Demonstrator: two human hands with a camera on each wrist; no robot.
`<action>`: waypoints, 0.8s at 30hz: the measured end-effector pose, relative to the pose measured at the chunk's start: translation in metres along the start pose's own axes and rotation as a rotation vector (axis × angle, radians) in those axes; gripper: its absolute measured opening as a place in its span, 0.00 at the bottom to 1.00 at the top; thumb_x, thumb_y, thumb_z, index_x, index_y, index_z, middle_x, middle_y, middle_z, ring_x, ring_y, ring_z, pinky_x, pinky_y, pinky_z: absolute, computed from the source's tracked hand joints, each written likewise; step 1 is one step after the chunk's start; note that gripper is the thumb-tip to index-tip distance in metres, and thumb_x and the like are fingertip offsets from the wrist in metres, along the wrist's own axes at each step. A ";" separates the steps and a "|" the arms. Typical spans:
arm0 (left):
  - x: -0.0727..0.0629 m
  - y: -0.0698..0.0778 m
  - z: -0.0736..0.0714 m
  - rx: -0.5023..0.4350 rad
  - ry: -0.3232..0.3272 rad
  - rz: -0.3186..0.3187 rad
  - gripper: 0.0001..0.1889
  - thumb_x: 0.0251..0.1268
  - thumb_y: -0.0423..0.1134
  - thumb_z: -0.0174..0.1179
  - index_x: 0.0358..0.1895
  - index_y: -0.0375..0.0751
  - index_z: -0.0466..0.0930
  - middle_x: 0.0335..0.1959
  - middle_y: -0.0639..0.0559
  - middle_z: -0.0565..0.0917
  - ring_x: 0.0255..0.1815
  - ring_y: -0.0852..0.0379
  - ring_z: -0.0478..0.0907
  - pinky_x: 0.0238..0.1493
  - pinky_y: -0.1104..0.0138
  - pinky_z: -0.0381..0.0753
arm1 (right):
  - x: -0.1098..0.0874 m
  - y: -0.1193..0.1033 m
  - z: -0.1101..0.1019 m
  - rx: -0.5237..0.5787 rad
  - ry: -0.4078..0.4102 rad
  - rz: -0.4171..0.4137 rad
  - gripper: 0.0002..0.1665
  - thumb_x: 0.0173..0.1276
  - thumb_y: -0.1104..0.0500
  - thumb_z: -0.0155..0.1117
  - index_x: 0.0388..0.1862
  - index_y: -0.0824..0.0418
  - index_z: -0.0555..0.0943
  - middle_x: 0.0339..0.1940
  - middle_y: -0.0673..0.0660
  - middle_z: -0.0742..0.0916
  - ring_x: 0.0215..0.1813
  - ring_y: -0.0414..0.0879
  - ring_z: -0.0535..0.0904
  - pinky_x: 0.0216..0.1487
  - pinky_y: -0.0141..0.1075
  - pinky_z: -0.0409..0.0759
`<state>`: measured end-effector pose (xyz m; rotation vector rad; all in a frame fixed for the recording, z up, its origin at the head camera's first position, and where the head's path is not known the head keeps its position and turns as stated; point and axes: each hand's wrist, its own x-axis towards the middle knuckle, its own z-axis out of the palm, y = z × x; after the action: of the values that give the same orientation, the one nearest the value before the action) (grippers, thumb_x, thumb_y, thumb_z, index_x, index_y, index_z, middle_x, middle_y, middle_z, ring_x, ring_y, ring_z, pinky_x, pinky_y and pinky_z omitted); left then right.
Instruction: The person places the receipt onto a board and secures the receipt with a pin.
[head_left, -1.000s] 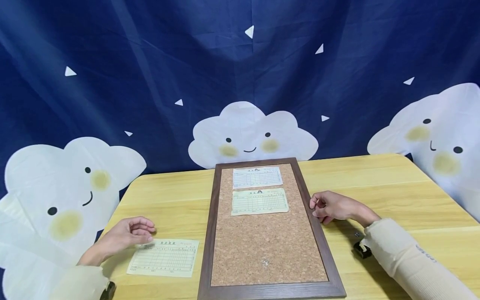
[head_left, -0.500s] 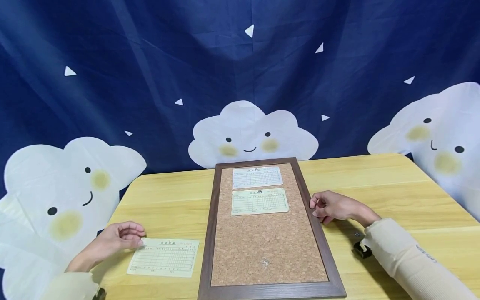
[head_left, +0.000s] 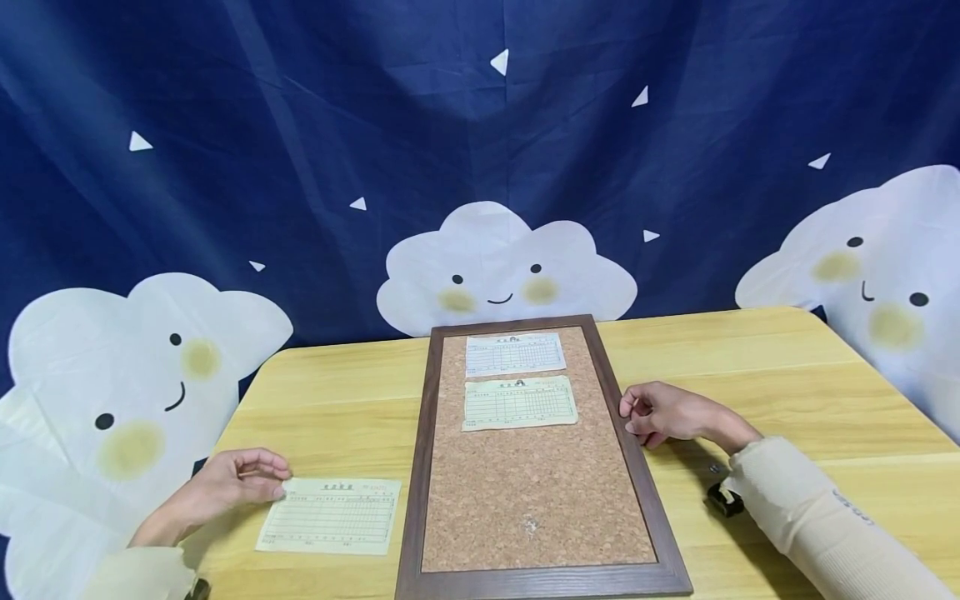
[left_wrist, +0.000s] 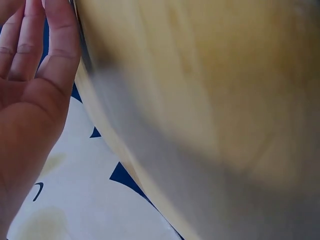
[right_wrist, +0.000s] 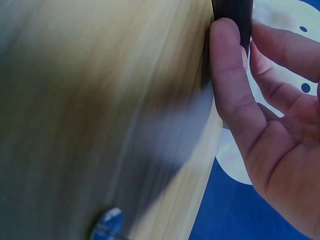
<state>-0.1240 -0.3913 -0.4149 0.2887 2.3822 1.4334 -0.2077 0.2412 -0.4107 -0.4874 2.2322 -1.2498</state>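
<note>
A pale yellow printed form slip [head_left: 330, 521] lies on the table left of the cork board [head_left: 525, 475]. My left hand [head_left: 232, 487] pinches its upper left corner between thumb and fingers. In the left wrist view the left hand's fingertips [left_wrist: 37, 55] run out of the picture and the slip is hidden. My right hand [head_left: 671, 412] grips the board's dark frame on its right side. The right wrist view has that hand [right_wrist: 270, 110] with the frame edge [right_wrist: 234, 20] between thumb and fingers. On the board's upper half are a whitish slip [head_left: 517, 360] and a yellowish slip [head_left: 525, 408].
A small shiny cluster [head_left: 531, 525] sits on the lower cork, too small to tell. The wooden table [head_left: 810, 417] ends at a dark blue curtain [head_left: 480, 100] with cloud faces. A small blue-and-white thing [right_wrist: 109, 224] shows low in the right wrist view.
My left hand drew back left and down to the slip's corner, where thumb and fingers closed. The slip has shifted slightly right. My right hand and the board stay put.
</note>
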 end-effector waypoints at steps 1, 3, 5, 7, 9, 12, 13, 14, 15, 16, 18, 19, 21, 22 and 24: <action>0.000 0.000 0.000 0.008 0.000 -0.007 0.19 0.65 0.28 0.65 0.52 0.16 0.74 0.45 0.46 0.86 0.43 0.62 0.84 0.44 0.68 0.84 | 0.000 0.000 0.000 -0.001 -0.001 -0.001 0.05 0.70 0.72 0.58 0.41 0.72 0.71 0.29 0.56 0.77 0.31 0.47 0.77 0.34 0.44 0.84; 0.000 0.000 0.001 0.018 0.003 -0.024 0.19 0.64 0.29 0.65 0.52 0.18 0.75 0.46 0.44 0.86 0.43 0.62 0.84 0.44 0.68 0.84 | 0.000 0.000 0.000 -0.002 -0.002 -0.001 0.05 0.70 0.72 0.59 0.41 0.71 0.72 0.29 0.56 0.77 0.31 0.48 0.77 0.34 0.44 0.84; 0.001 0.001 0.002 0.028 0.014 -0.040 0.19 0.63 0.30 0.67 0.51 0.19 0.76 0.45 0.43 0.86 0.43 0.62 0.84 0.43 0.67 0.84 | 0.001 0.000 0.000 -0.006 -0.001 0.000 0.05 0.69 0.72 0.60 0.40 0.70 0.72 0.29 0.56 0.77 0.31 0.48 0.77 0.34 0.43 0.84; 0.001 0.002 0.002 0.037 0.025 -0.045 0.19 0.62 0.30 0.68 0.50 0.19 0.77 0.44 0.42 0.86 0.42 0.62 0.84 0.42 0.66 0.85 | 0.001 0.000 0.000 -0.008 -0.002 0.001 0.06 0.69 0.72 0.60 0.41 0.70 0.72 0.29 0.56 0.77 0.31 0.48 0.77 0.34 0.43 0.84; 0.002 0.003 0.003 0.045 0.034 -0.044 0.18 0.60 0.30 0.69 0.49 0.19 0.78 0.43 0.41 0.86 0.41 0.62 0.84 0.42 0.66 0.85 | 0.001 0.000 0.000 -0.009 0.000 0.005 0.06 0.69 0.72 0.60 0.41 0.71 0.72 0.29 0.56 0.77 0.31 0.48 0.77 0.34 0.43 0.84; 0.003 0.004 0.005 0.055 0.042 -0.044 0.18 0.58 0.30 0.70 0.47 0.19 0.79 0.41 0.41 0.87 0.39 0.62 0.84 0.41 0.65 0.85 | 0.001 0.001 0.000 -0.010 0.002 0.008 0.06 0.68 0.72 0.60 0.41 0.71 0.72 0.29 0.56 0.77 0.31 0.48 0.77 0.34 0.43 0.84; 0.004 0.005 0.005 0.054 0.042 -0.047 0.18 0.58 0.30 0.70 0.47 0.19 0.79 0.41 0.41 0.87 0.39 0.62 0.84 0.41 0.66 0.85 | 0.001 0.001 0.000 -0.010 0.003 0.007 0.06 0.69 0.72 0.60 0.41 0.71 0.72 0.29 0.56 0.77 0.31 0.48 0.78 0.34 0.43 0.84; 0.004 0.005 0.006 0.057 0.044 -0.048 0.18 0.57 0.30 0.71 0.46 0.19 0.79 0.40 0.41 0.87 0.39 0.62 0.84 0.41 0.66 0.85 | 0.001 0.001 0.000 -0.008 0.006 0.011 0.06 0.69 0.72 0.60 0.41 0.70 0.72 0.29 0.56 0.77 0.31 0.48 0.78 0.34 0.43 0.84; 0.005 0.005 0.006 0.057 0.045 -0.050 0.18 0.57 0.30 0.71 0.46 0.19 0.79 0.40 0.41 0.87 0.38 0.62 0.84 0.40 0.66 0.85 | 0.001 0.001 0.000 -0.008 0.006 0.009 0.06 0.69 0.71 0.60 0.40 0.70 0.72 0.29 0.56 0.77 0.31 0.48 0.78 0.33 0.43 0.84; 0.005 0.005 0.006 0.056 0.046 -0.050 0.17 0.57 0.29 0.71 0.46 0.19 0.79 0.40 0.41 0.87 0.38 0.61 0.84 0.40 0.67 0.85 | 0.001 0.001 0.000 -0.007 0.007 0.010 0.05 0.69 0.71 0.60 0.40 0.70 0.72 0.29 0.56 0.77 0.31 0.48 0.78 0.33 0.43 0.84; 0.005 0.005 0.007 0.056 0.051 -0.042 0.17 0.57 0.29 0.70 0.45 0.19 0.79 0.39 0.42 0.87 0.38 0.62 0.84 0.40 0.67 0.85 | 0.001 0.001 0.000 -0.005 0.009 0.008 0.05 0.70 0.71 0.60 0.40 0.69 0.72 0.29 0.56 0.77 0.31 0.48 0.78 0.34 0.43 0.84; 0.005 0.004 0.007 0.057 0.054 -0.037 0.17 0.57 0.29 0.70 0.45 0.19 0.79 0.39 0.42 0.87 0.37 0.62 0.84 0.39 0.68 0.85 | 0.001 0.001 0.000 -0.005 0.008 0.007 0.05 0.70 0.71 0.60 0.40 0.70 0.72 0.29 0.56 0.77 0.31 0.48 0.78 0.34 0.44 0.84; 0.006 0.004 0.007 0.053 0.060 -0.031 0.16 0.58 0.28 0.70 0.45 0.19 0.79 0.38 0.43 0.87 0.37 0.62 0.83 0.39 0.68 0.85 | 0.000 0.001 0.000 -0.004 0.009 0.007 0.05 0.70 0.72 0.59 0.40 0.70 0.72 0.29 0.56 0.77 0.31 0.48 0.78 0.34 0.45 0.84; 0.006 0.003 0.007 0.051 0.063 -0.031 0.16 0.58 0.29 0.69 0.45 0.19 0.79 0.38 0.44 0.87 0.37 0.62 0.83 0.39 0.69 0.84 | 0.000 0.001 0.000 -0.002 0.010 0.008 0.05 0.70 0.72 0.59 0.40 0.71 0.72 0.29 0.56 0.77 0.31 0.48 0.78 0.34 0.45 0.84; 0.005 0.002 0.007 0.045 0.068 -0.037 0.16 0.59 0.29 0.69 0.46 0.19 0.79 0.38 0.46 0.87 0.38 0.63 0.83 0.40 0.69 0.84 | 0.000 0.001 0.001 0.001 0.011 0.010 0.05 0.70 0.72 0.59 0.40 0.71 0.72 0.29 0.56 0.77 0.31 0.48 0.77 0.35 0.46 0.84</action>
<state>-0.1263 -0.3831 -0.4171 0.2098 2.4634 1.3955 -0.2071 0.2413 -0.4115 -0.4696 2.2407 -1.2515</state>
